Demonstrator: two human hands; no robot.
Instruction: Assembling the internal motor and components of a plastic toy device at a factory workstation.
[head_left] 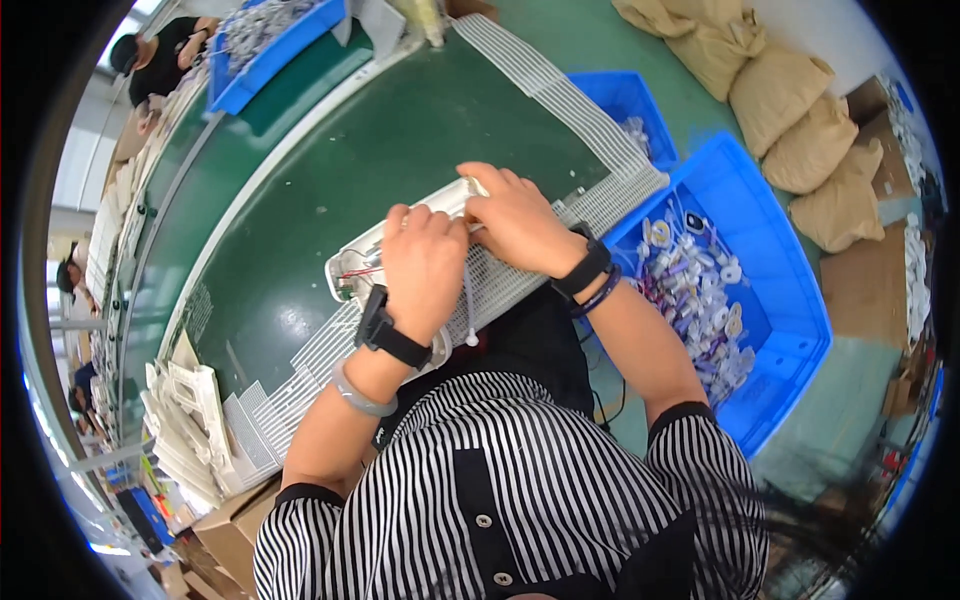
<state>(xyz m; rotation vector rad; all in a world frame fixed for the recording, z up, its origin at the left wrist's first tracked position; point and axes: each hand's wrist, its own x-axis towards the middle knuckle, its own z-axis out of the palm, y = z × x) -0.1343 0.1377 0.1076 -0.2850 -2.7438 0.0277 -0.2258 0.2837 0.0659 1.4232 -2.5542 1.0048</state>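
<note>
A long white plastic housing (pixel 350 262) lies slantwise at the near edge of the green table, with red wires and a small green circuit board (pixel 346 288) in its left end. My left hand (pixel 425 262) is closed over the middle of the housing, fingertips curled inside it. My right hand (pixel 520 218) grips its right end, with the thumb near the left fingers. What the fingertips pinch between them is hidden. A thin white strip with a rounded tip (pixel 472 338) hangs below the hands. Part of another white plastic piece (pixel 440 348) shows beneath my left wrist.
White slatted strips edge the green table (pixel 290 200). Right of me stands a blue bin (pixel 790 330) of small white and purple parts, with another blue bin (pixel 620 92) beyond. White plastic pieces (pixel 190 420) are stacked at left. Sacks (pixel 780 100) line the wall. A person (pixel 165 60) works far left.
</note>
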